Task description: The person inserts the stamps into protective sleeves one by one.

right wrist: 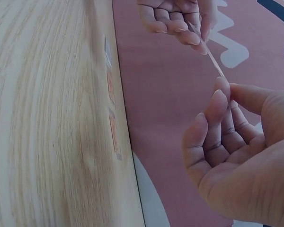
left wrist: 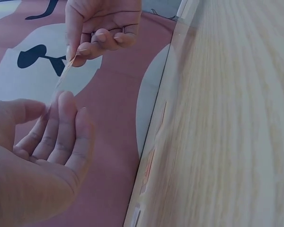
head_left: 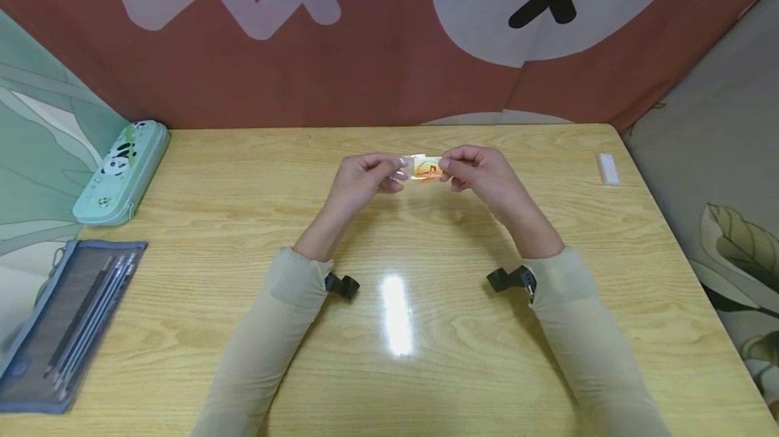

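A small, thin clear plastic packet (head_left: 428,168) with a yellow and orange print is stretched between both hands above the far part of the table. My left hand (head_left: 369,176) pinches its left end between thumb and fingers. At the opposite end, my right hand (head_left: 481,173) pinches it the same way. Both wrist views show the packet edge-on, as a thin pale strip (right wrist: 212,56). The fingertips hide its two ends.
The wooden table (head_left: 237,220) has an orange-red cloth behind it. A mint panda pencil case (head_left: 122,173) and a blue-edged mesh pouch (head_left: 73,322) with several pencils lie left. A white eraser-like block (head_left: 608,169) lies far right. Both wrists wear black cameras.
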Action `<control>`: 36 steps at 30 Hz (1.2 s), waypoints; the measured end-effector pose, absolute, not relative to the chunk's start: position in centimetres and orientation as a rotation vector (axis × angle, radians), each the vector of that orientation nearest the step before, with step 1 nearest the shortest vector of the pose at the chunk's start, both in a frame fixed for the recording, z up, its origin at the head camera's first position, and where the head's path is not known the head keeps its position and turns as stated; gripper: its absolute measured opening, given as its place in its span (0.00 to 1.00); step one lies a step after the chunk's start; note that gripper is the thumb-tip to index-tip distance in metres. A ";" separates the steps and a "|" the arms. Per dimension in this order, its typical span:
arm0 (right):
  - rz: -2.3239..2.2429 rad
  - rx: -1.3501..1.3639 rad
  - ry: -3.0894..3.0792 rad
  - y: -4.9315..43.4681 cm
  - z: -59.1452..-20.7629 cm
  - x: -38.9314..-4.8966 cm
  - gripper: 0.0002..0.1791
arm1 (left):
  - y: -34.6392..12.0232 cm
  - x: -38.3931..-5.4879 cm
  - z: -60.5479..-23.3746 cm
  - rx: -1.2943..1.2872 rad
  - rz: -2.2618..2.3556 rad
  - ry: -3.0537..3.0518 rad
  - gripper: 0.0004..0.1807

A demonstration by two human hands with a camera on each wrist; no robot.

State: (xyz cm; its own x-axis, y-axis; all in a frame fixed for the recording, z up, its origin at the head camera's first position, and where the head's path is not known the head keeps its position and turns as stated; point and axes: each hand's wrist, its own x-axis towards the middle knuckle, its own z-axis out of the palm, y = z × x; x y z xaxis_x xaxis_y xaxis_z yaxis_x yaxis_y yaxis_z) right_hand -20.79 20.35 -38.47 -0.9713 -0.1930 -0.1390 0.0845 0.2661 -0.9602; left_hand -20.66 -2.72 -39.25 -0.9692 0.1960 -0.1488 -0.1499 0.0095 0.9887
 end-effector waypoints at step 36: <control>-1.636 -0.111 2.335 19.8 -38.7 -20.8 0.17 | -2.9 -21.1 -39.1 0.045 1.934 2.009 0.15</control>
